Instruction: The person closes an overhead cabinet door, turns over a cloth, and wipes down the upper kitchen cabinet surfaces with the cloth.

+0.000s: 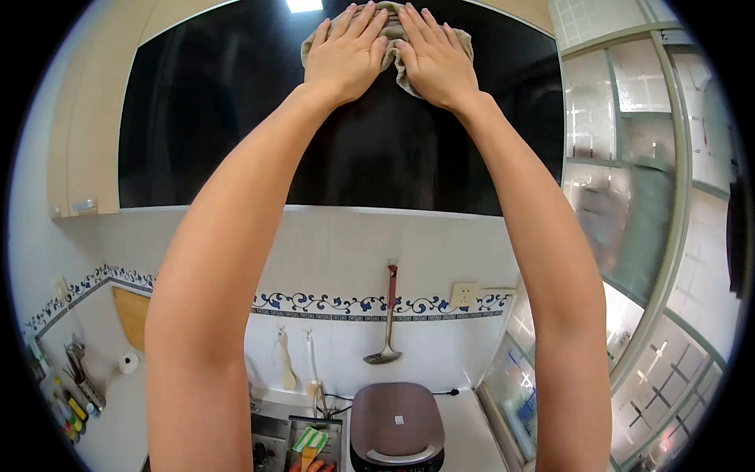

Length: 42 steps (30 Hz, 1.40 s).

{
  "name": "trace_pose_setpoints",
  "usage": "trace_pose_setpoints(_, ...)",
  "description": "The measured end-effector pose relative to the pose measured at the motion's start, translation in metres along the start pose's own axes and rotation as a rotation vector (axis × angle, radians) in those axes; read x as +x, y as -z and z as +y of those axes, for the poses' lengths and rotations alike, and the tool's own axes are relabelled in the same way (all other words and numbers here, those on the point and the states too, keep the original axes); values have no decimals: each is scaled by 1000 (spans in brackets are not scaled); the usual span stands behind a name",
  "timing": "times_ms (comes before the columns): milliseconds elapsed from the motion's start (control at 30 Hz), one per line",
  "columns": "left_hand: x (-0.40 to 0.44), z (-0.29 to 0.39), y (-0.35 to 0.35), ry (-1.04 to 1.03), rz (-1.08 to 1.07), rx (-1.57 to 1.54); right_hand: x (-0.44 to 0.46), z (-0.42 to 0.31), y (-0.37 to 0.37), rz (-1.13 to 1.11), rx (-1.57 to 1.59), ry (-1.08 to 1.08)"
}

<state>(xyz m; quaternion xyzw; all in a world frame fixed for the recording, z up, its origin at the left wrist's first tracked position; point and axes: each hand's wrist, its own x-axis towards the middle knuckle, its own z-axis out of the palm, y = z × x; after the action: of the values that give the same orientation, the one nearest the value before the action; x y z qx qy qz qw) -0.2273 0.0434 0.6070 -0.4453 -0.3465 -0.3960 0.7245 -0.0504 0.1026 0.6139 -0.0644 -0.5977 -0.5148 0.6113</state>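
Both of my arms reach up to a glossy black cabinet door point(212, 118) on the wall. A grey-beige cloth point(392, 30) lies bunched against the door near its top edge. My left hand point(344, 57) presses flat on the left part of the cloth, with its fingers stretched upward. Beside it, my right hand point(438, 64) lies flat over the right part, its fingers also extended. Folds of cloth show between the hands and past their outer edges.
Below hangs a slotted ladle point(391, 322) on the tiled wall, beside a socket point(464, 296). A brown electric griddle point(397, 421) stands on the counter, right of a sink point(338, 448) holding a green-striped sponge point(312, 439). Frosted glass windows point(629, 189) stand at right.
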Motion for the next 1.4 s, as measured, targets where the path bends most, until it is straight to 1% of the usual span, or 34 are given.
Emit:
trace_pose_setpoints(100,11,-9,-6,-10,6,2,14,9,-11,-1,-41,15)
trace_pose_setpoints(500,40,-34,-23,-1,-23,17,47,24,-28,-48,3,-4)
trace_pose_setpoints(700,48,-42,-20,4,-44,-32,56,24,-32,-20,-45,0)
trace_pose_setpoints(733,47,-40,-16,6,-55,-32,57,22,-34,32,-36,5)
trace_pose_setpoints(767,48,-37,-13,13,-75,-47,55,23,-33,24,-30,0)
trace_pose_setpoints(833,49,-31,-5,24,-115,-79,55,18,-15,-164,-106,-39)
trace_pose_setpoints(900,47,-30,-1,27,-138,-84,55,15,-17,-150,-48,-72)
trace_pose_setpoints(1100,32,-34,3,67,-161,-80,46,6,-13,-84,-19,-6)
trace_pose_setpoints(1167,23,-43,-6,-5,-61,-12,41,4,-11,-55,-33,26)
trace_pose_setpoints(1200,20,-41,-4,12,-71,-20,39,7,-33,38,16,24)
trace_pose_setpoints(1333,13,-36,6,6,-63,-14,29,-5,-21,31,38,13)
trace_pose_setpoints(1400,6,-30,11,50,-78,-59,25,-9,-14,3,23,16)
